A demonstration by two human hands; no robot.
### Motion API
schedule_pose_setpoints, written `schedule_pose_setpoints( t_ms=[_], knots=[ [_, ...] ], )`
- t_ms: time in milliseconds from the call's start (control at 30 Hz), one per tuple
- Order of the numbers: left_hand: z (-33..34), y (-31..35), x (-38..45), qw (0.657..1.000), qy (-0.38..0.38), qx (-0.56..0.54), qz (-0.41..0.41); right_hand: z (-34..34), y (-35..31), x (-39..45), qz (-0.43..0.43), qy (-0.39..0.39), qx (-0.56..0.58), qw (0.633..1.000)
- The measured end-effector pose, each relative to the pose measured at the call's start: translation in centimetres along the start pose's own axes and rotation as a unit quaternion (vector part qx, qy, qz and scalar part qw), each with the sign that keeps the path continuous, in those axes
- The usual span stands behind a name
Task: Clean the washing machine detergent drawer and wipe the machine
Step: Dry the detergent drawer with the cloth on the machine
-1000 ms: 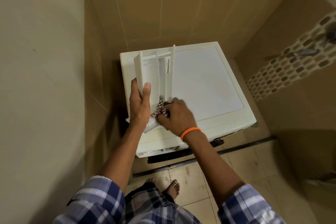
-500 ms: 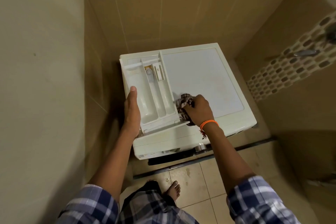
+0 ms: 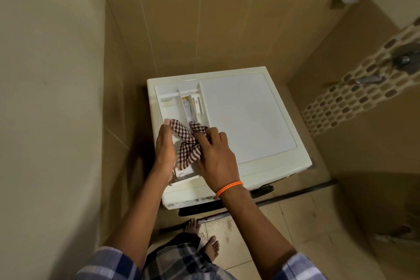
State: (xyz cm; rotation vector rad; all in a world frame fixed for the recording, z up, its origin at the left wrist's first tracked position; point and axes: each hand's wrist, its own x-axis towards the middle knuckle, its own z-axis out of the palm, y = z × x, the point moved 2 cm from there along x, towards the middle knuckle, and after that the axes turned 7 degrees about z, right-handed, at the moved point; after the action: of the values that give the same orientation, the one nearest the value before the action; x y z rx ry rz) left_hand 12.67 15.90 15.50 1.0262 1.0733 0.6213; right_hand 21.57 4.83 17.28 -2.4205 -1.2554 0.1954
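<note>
The white detergent drawer point(image 3: 179, 102) lies flat, open side up, on the left part of the white washing machine's top point(image 3: 247, 116). My left hand point(image 3: 165, 150) grips the drawer's left wall near its front end. A brown-and-white checked cloth point(image 3: 187, 143) lies bunched across the drawer's near compartments and over a divider. My right hand point(image 3: 214, 157), with an orange band at the wrist, presses down on the cloth and holds it. The drawer's far compartments and a small insert remain uncovered.
The machine stands in a narrow tiled corner, a plain wall close on the left. Taps point(image 3: 369, 79) stick out of the mosaic strip on the right wall. A dark floor rail point(image 3: 295, 193) runs in front of the machine. My bare feet point(image 3: 211, 245) stand on the floor tiles.
The drawer went from tilted up in my left hand to lying flat on the machine. My right hand brought the cloth from beside the drawer into its near compartments.
</note>
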Motion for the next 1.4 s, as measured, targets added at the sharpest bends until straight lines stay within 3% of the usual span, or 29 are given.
schedule_pose_setpoints(
  t_ms=[200, 433, 567, 667, 767, 900, 967, 1133, 1400],
  knots=[
    [1.3, 0.0, -0.9, 0.993, -0.095, 0.066, 0.006, -4.1, -0.6, 3.8, 0.029, 0.105, -0.015, 0.994],
    [2.6, -0.2, -1.4, 0.990, -0.095, 0.102, 0.006, -6.8, -1.4, 4.6, 0.061, 0.211, 0.184, 0.958],
    [2.8, -0.6, -0.6, 0.994, -0.088, 0.056, 0.023, -3.5, -3.2, 4.2, 0.094, 0.124, 0.111, 0.982],
    [2.3, -1.6, 0.0, 0.996, -0.088, 0.011, 0.030, -1.5, -4.0, 3.8, 0.013, 0.060, 0.049, 0.997],
    [1.4, -1.7, 0.5, 0.998, -0.055, 0.016, 0.021, -2.2, -3.6, 3.5, -0.022, -0.045, 0.063, 0.997],
    [1.7, -0.9, 0.4, 0.998, -0.045, 0.040, 0.019, -3.7, -3.2, 4.5, -0.022, 0.060, 0.000, 0.998],
    [2.1, -1.0, 0.3, 0.997, -0.061, 0.044, 0.015, -2.7, -3.0, 5.0, -0.047, 0.069, -0.051, 0.995],
    [2.7, -0.9, 0.5, 0.999, -0.048, 0.018, 0.007, -0.6, -2.1, 4.3, -0.104, 0.007, -0.158, 0.982],
    [2.7, -0.9, 0.1, 0.997, -0.074, 0.028, -0.010, -0.8, -1.9, 3.3, -0.153, -0.103, -0.214, 0.959]
  ],
)
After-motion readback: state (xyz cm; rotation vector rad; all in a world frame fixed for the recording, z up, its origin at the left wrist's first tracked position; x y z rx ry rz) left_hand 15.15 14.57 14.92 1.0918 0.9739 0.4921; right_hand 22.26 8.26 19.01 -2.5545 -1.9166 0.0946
